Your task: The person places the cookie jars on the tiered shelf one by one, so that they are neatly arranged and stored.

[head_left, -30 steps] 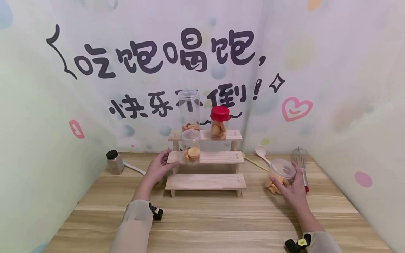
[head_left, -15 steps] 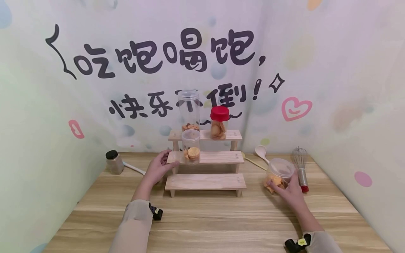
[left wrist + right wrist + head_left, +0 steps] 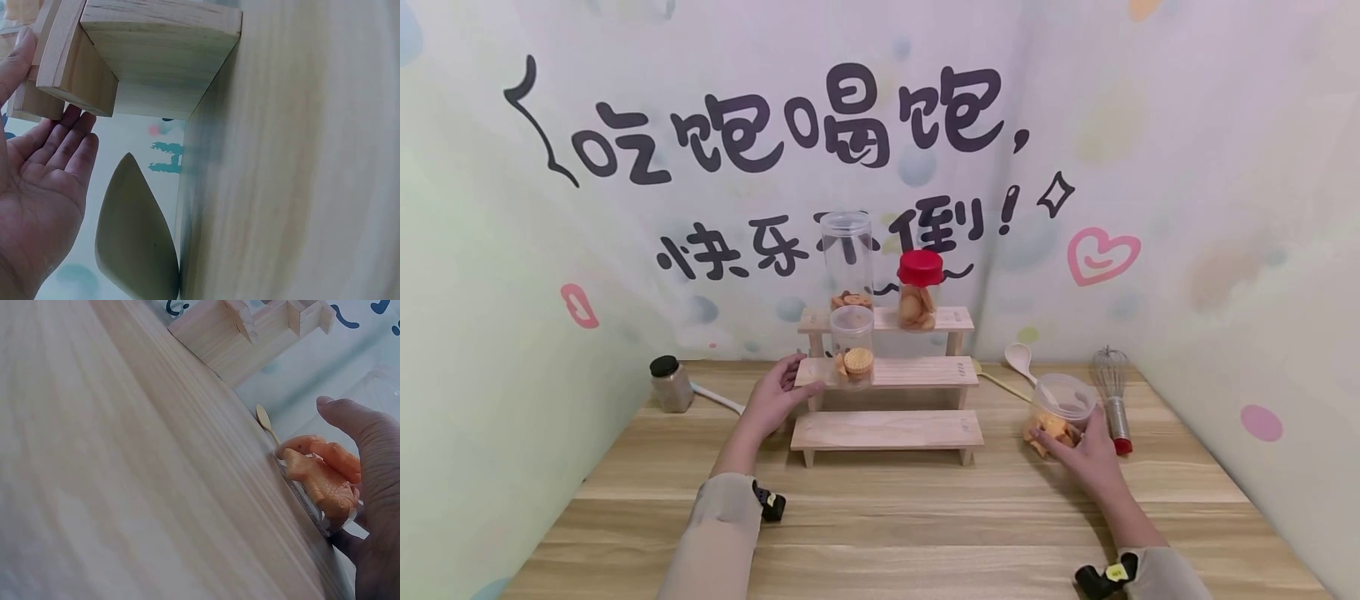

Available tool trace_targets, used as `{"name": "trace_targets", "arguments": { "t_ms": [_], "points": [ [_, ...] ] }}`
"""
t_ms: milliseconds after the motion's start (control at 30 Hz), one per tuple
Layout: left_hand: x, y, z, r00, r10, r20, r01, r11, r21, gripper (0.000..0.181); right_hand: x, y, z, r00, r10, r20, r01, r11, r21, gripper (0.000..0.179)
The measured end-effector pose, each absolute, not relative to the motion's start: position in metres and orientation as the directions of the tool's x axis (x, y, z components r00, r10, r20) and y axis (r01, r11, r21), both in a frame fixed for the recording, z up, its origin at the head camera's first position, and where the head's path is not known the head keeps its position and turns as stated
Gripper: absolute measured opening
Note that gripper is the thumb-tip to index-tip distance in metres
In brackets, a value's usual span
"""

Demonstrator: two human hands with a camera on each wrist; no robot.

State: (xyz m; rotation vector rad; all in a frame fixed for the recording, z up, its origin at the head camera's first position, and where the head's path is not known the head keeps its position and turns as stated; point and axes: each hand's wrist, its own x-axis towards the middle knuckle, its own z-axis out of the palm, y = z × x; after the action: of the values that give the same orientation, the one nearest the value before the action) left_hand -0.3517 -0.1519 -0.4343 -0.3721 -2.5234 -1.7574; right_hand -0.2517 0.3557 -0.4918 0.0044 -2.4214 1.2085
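My right hand [image 3: 1092, 454] grips a short, wide clear plastic jar [image 3: 1066, 400] with orange, star-like snacks inside. The jar's base is right at the tabletop, as the right wrist view shows with the snacks [image 3: 322, 472] near the thumb. At the left end of the middle shelf, my left hand [image 3: 772, 400] holds the three-tier wooden stand [image 3: 887, 429], thumb in front and fingers behind the board. A clear jar [image 3: 853, 346] of round biscuits stands on the middle shelf. Above it, the top shelf carries a tall clear jar [image 3: 847, 258] and a red-lidded jar [image 3: 919, 292] of biscuits.
Right of the held jar lies a whisk [image 3: 1112, 400]. Behind that jar are a white spoon [image 3: 1019, 360] and a yellowish utensil handle [image 3: 1003, 386]. A black-lidded jar [image 3: 672, 386] stands at the back left beside a white handle [image 3: 718, 399].
The held jar has shifted slightly to the left, and my right hand sits a little lower around it. My left hand stays at the stand.
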Motion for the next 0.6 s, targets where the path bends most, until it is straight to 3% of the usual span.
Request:
{"name": "trace_targets", "arguments": {
  "t_ms": [600],
  "points": [
    [-0.3527, -0.1525, -0.4359, -0.971, 0.162, 0.178, 0.223, 0.329, 0.918, 0.093, -0.2481, 0.3546, -0.4902, -0.881, 0.222, 0.417, -0.167, 0.679, -0.715, 0.097]
  ]
}}
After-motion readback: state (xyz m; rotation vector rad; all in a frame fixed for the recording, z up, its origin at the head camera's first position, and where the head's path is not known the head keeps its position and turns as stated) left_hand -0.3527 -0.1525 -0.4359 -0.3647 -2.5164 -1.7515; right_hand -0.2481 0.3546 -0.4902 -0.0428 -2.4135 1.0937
